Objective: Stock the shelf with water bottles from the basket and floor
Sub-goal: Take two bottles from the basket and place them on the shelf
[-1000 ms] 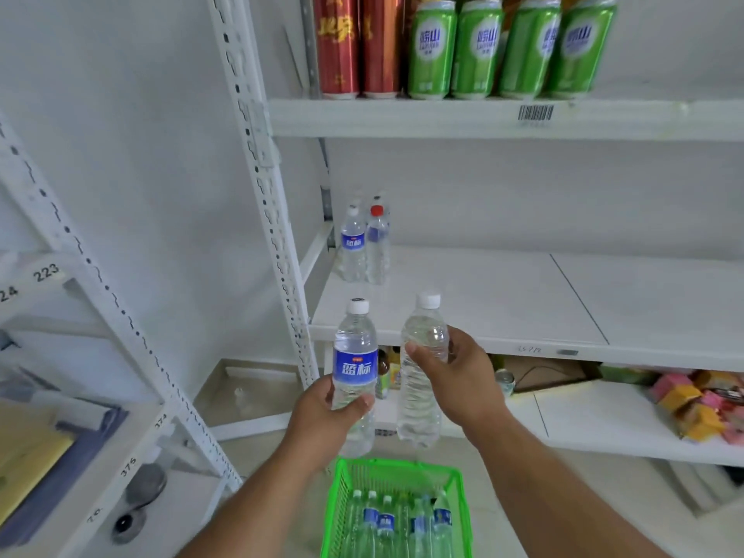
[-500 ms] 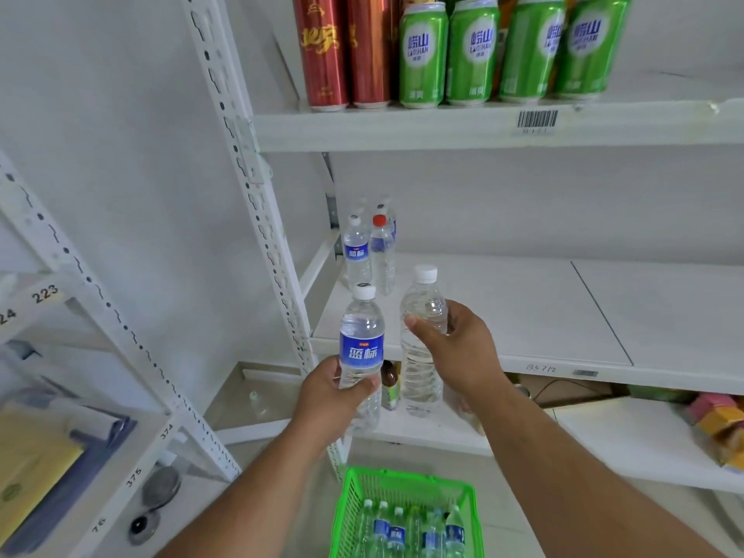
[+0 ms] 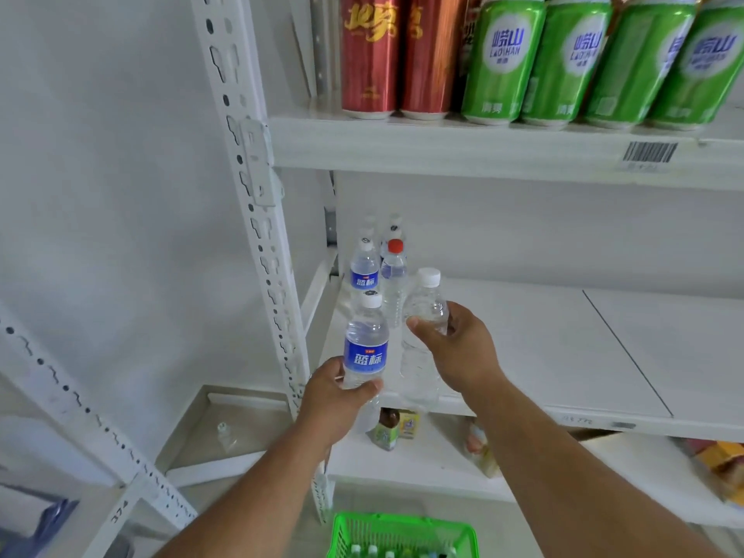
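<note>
My left hand (image 3: 336, 400) grips a blue-labelled water bottle (image 3: 365, 348) by its lower part, upright at the front left corner of the white middle shelf (image 3: 543, 356). My right hand (image 3: 459, 348) holds a clear unlabelled water bottle (image 3: 420, 356) with a white cap just to the right of it, over the shelf's front edge. Several water bottles (image 3: 376, 267) stand at the back left of that shelf, one with a red cap. The green basket (image 3: 402, 535) on the floor below holds more bottles.
Red and green cans (image 3: 523, 58) line the upper shelf. A white perforated upright (image 3: 261, 235) rises left of the hands. The lower shelf carries a small brown-capped bottle (image 3: 385, 430) and coloured packets (image 3: 720, 465). A second rack (image 3: 80, 416) stands at left.
Both hands have carried their bottles up and forward from above the basket to the front left of the middle shelf. The view has closed in on the shelf.
</note>
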Available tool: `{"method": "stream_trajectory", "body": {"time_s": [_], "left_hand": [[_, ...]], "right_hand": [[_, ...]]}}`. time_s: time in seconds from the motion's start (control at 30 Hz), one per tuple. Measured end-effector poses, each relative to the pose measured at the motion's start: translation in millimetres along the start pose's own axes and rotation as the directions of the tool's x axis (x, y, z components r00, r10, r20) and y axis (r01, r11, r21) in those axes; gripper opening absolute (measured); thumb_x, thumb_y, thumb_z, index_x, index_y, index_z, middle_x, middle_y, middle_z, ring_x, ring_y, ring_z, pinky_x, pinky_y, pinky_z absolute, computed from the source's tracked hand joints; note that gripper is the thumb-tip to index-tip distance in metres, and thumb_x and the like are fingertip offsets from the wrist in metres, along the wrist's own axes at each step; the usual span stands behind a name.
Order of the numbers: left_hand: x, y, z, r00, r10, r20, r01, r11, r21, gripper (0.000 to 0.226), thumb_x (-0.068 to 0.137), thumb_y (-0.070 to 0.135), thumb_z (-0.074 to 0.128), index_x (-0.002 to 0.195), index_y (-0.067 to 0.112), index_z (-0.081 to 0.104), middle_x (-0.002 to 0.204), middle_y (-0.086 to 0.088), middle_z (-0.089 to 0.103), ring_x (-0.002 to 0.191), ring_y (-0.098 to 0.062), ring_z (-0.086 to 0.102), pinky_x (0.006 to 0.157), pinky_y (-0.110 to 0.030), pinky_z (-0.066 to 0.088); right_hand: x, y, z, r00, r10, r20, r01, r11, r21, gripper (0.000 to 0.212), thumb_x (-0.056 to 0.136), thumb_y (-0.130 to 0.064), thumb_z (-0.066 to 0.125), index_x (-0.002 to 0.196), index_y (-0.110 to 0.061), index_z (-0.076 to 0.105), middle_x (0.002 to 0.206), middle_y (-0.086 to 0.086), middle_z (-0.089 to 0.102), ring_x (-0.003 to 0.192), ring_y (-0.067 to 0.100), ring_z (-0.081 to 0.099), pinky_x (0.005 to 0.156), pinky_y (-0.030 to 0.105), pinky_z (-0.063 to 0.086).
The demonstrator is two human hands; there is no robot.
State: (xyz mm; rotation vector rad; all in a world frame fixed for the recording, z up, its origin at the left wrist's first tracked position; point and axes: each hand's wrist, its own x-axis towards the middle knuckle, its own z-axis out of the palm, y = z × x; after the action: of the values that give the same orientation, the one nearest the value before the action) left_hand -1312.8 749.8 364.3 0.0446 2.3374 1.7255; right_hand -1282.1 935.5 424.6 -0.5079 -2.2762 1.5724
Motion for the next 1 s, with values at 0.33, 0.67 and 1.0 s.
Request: {"method": "stream_trajectory", "body": {"time_s": [0.33, 0.67, 1.0], "left_hand": [[78, 6, 6, 0.999, -0.010, 0.041, 0.008, 0.999, 0.035, 0.054, 0.076, 0.034, 0.081, 0.124, 0.024, 0.058, 0.119, 0.007, 0.062, 0.100, -0.010, 0.057, 0.084, -0.025, 0.042], [136, 2, 18, 1.000, -0.018, -0.006, 0.018, 0.989, 0.147, 0.058, 0.077, 0.036, 0.081, 0.128, 0.022, 0.058, 0.129, 0.001, 0.060, 0.106, -0.009, 0.053, 0.087, -0.026, 0.041], [168, -9, 27, 0.999, 0.011, -0.030, -0.011, 1.000, 0.017, 0.041, 0.074, 0.023, 0.084, 0.109, 0.030, 0.064, 0.115, 0.006, 0.066, 0.110, -0.011, 0.058, 0.090, -0.025, 0.042]], "right_hand": [[67, 3, 23, 0.999, 0.009, -0.038, -0.008, 1.000, 0.009, 0.020, 0.086, -0.036, 0.076, 0.101, -0.037, 0.064, 0.092, -0.022, 0.069, 0.086, -0.004, 0.062, 0.071, 0.019, 0.046], [122, 31, 45, 0.999, 0.033, -0.021, -0.034, 0.999, -0.020, 0.025, 0.085, -0.040, 0.075, 0.107, -0.031, 0.067, 0.098, -0.016, 0.071, 0.091, 0.000, 0.063, 0.074, 0.023, 0.048], [147, 40, 60, 1.000, 0.019, 0.004, -0.019, 0.999, -0.046, 0.021, 0.085, -0.041, 0.075, 0.103, -0.038, 0.065, 0.099, -0.018, 0.069, 0.092, -0.002, 0.061, 0.070, 0.013, 0.043]]}}
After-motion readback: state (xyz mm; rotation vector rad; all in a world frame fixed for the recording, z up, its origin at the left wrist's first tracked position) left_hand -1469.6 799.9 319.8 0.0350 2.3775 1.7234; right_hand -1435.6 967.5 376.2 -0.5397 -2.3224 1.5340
